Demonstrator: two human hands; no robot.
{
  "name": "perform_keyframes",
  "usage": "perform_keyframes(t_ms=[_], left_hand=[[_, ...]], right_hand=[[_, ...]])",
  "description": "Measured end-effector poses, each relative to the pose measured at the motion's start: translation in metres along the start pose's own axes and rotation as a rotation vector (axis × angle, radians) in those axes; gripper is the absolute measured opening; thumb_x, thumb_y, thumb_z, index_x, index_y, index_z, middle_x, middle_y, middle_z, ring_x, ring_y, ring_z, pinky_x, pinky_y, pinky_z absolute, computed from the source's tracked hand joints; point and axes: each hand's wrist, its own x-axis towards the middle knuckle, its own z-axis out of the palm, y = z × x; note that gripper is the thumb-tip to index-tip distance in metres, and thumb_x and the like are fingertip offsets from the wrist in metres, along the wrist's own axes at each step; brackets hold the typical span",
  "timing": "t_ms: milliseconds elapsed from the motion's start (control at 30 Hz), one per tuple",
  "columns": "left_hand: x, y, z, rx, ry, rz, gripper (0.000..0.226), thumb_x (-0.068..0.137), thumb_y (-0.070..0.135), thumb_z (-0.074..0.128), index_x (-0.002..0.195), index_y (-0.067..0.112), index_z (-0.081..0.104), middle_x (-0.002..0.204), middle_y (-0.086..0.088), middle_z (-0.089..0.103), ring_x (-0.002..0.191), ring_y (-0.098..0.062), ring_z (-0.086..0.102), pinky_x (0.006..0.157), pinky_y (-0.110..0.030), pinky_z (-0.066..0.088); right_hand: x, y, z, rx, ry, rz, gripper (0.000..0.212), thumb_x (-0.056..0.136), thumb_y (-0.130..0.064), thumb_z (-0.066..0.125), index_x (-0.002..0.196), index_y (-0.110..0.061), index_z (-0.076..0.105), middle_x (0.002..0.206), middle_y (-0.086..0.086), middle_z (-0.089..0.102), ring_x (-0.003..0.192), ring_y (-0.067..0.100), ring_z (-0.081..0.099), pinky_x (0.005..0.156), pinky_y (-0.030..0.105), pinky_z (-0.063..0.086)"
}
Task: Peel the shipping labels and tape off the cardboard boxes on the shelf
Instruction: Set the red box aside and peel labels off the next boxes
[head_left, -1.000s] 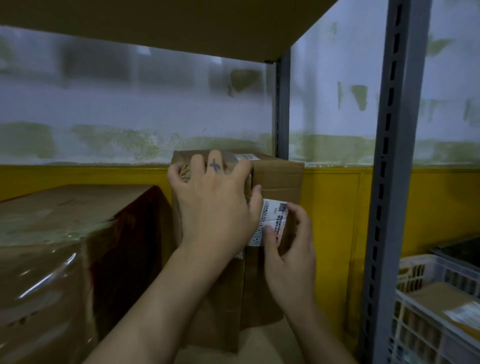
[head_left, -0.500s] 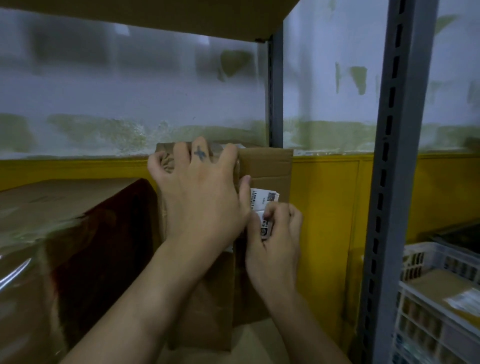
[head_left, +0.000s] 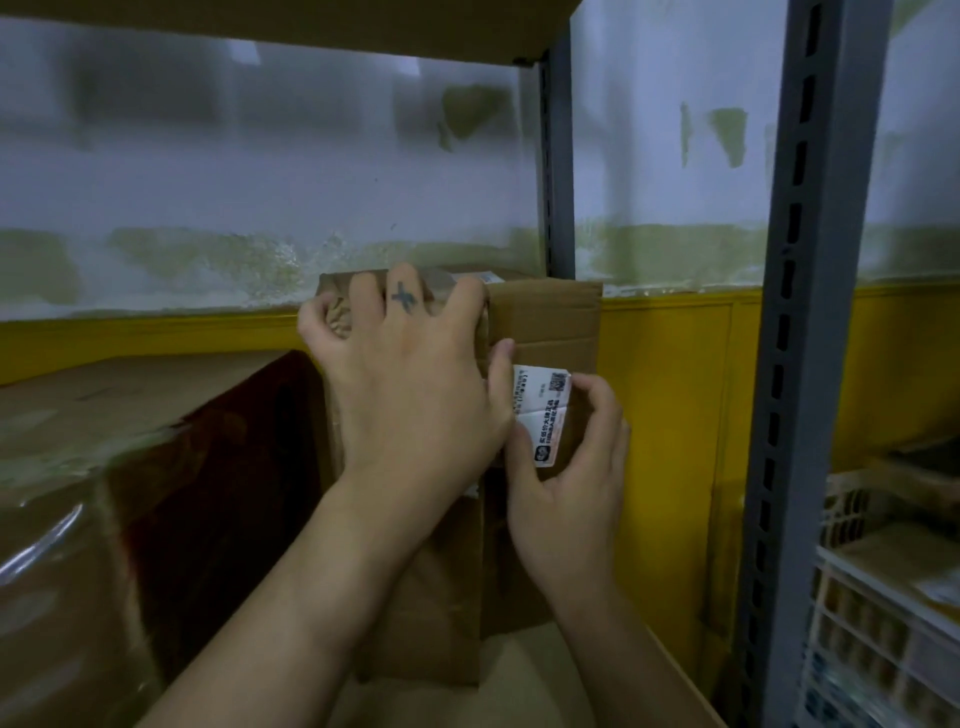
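Note:
A tall brown cardboard box (head_left: 545, 322) stands upright on the shelf, near the right rear post. My left hand (head_left: 410, 384) lies spread over its upper front corner, fingers hooked over the top edge, holding it steady. A white shipping label (head_left: 543, 410) with black print and a QR code sits on the box's right face, creased across its middle. My right hand (head_left: 571, 467) pinches this label between thumb and fingers at its right and lower edges. Another white sticker (head_left: 485, 277) shows on the box top.
A large cardboard box (head_left: 93, 467) wrapped in shiny clear tape fills the shelf's left side. Grey slotted steel posts (head_left: 795, 364) stand at right. A white plastic crate (head_left: 883, 623) holding cardboard sits lower right. Another shelf board hangs overhead.
My right hand shifted from the label's middle to its right and lower edges, and more of the label is showing. The left hand kept its hold on the box top.

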Motion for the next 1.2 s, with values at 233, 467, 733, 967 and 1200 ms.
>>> perform_keyframes(t_ms=[233,467,733,967,1200], left_hand=[[0.000,-0.002,0.000,0.005,0.006,0.007,0.043,0.082,0.049,0.053,0.115,0.023,0.060,0.111,-0.015,0.056,0.109,-0.037,0.048,0.097,-0.058,0.030],[0.001,0.000,-0.001,0.033,-0.022,0.005,0.043,0.083,0.050,0.051,0.114,0.022,0.060,0.110,-0.015,0.056,0.106,-0.037,0.049,0.097,-0.059,0.031],[0.000,-0.001,-0.009,0.063,-0.036,0.026,0.044,0.084,0.053,0.049,0.113,0.021,0.059,0.110,-0.014,0.056,0.105,-0.037,0.049,0.095,-0.055,0.032],[0.008,-0.003,-0.024,0.103,-0.136,0.087,0.047,0.088,0.058,0.049,0.116,0.022,0.054,0.115,-0.008,0.055,0.111,-0.030,0.048,0.098,-0.055,0.034],[0.010,-0.004,-0.024,0.082,-0.154,0.121,0.060,0.088,0.056,0.053,0.143,0.039,0.036,0.121,-0.009,0.056,0.115,-0.031,0.048,0.096,-0.055,0.032]], right_hand=[[0.004,-0.010,0.000,0.082,-0.032,0.100,0.047,0.084,-0.013,0.069,0.124,-0.015,0.045,0.121,0.004,0.044,0.095,-0.029,0.038,0.066,-0.005,0.035],[0.011,-0.013,-0.010,0.018,-0.186,0.108,0.037,0.081,-0.014,0.073,0.102,-0.024,0.045,0.121,0.001,0.037,0.099,-0.018,0.040,0.069,-0.002,0.039],[0.016,-0.006,-0.029,-0.269,0.070,-0.173,0.031,0.090,-0.015,0.067,0.121,-0.013,0.067,0.121,0.005,0.063,0.104,0.003,0.055,0.081,0.017,0.051],[0.035,-0.017,-0.033,-0.493,0.116,-0.257,0.004,0.081,-0.013,0.075,0.085,-0.011,0.076,0.079,0.002,0.069,0.072,0.018,0.063,0.061,0.018,0.035],[0.048,-0.026,-0.038,-0.557,-0.047,-0.118,0.009,0.089,-0.021,0.066,0.087,-0.015,0.072,0.086,0.000,0.066,0.078,0.018,0.060,0.063,0.027,0.040]])
